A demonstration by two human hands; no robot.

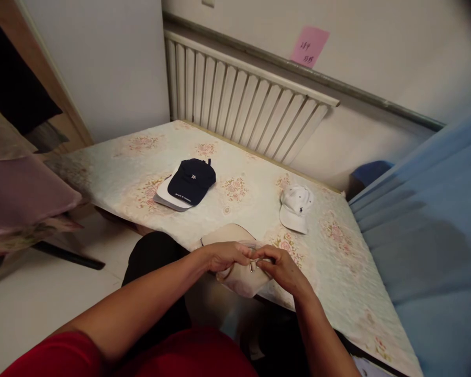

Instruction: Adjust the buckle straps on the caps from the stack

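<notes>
Fingers (246, 255) of both hands are shown curled and pressed together, pinching the back strap of a beige cap (235, 234) – the left hand (223, 256) from the left, the right hand (282, 267) from the right, their fingertips almost meeting. A small metal buckle (253, 266) is seen between them, just below the pinch (whether it is gripped by either hand cannot be told).

The beige cap is held at the near edge of a floral mattress (337, 262), its crown resting on the quilted cover and its lower part hanging past the edge.

Farther back on the mattress, to the left, a navy cap (191, 180) is laid on top of a pale cap (165, 198), of which only the brim and a rim of the crown are exposed. A white cap (296, 207) is placed apart from these, to the right, well clear of the hands.

A ribbed radiator (243, 99) is mounted along the wall behind the mattress, and a pink note (309, 46) – handwriting illegible – is stuck above it. Blue fabric (435, 209) is seen at the right edge, and a red garment (180, 356) at the bottom of the view.
</notes>
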